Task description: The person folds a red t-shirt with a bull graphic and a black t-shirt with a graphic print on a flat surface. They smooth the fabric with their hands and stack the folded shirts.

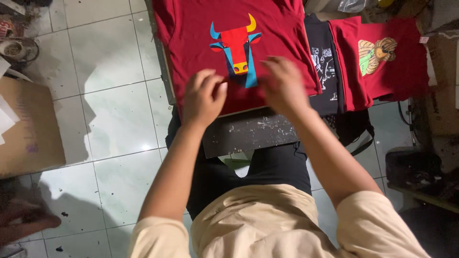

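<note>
Lying flat, red shirt [277, 33] shows a colourful bull-head print.

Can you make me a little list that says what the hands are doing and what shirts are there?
left hand: resting on the red shirt, fingers curled
right hand: on the red shirt, blurred
red shirt: spread flat on a board, bull picture facing up
black shirt: just right of it
second red shirt: farther right, with a green and tan picture
floor: pale tiles

Red shirt [282, 33] on board [248, 131] (dark)
</note>
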